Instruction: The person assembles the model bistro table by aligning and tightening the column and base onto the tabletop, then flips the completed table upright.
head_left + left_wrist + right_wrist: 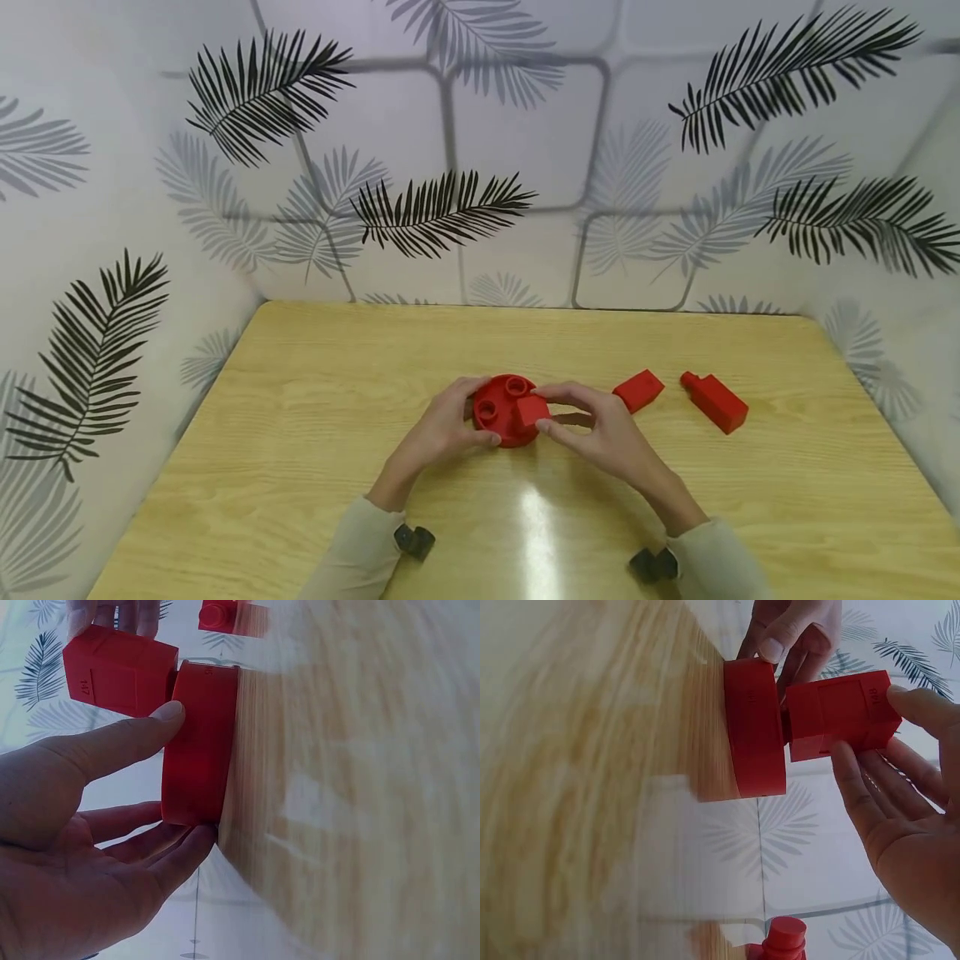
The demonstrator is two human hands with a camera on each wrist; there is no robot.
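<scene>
I occupied a walled-off workspace, building type indeterminate. Leaf-printed walls (517, 137) bounded my wood-grain table (315, 375) on three sides.

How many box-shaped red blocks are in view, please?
3: a held block, in the right hand over the round base; a middle block, partly hidden behind that hand; a far-right block on the table.

You wear a plain, pale off-white sleeve on each arm: the left sleeve (356, 546) and the right sleeve (716, 560) match in colour. Each sleeve ends short of your wrist, leaving the lower forearm uncovered. A small dark unit of blocky outline is located at the inward-facing edge of each cuff: your left unit (415, 542) and your right unit (654, 566). Each unit shows two lobes side by side; finer detail is too small to identify. Your left grip (446, 425) and right grip (602, 427) are bare.
</scene>
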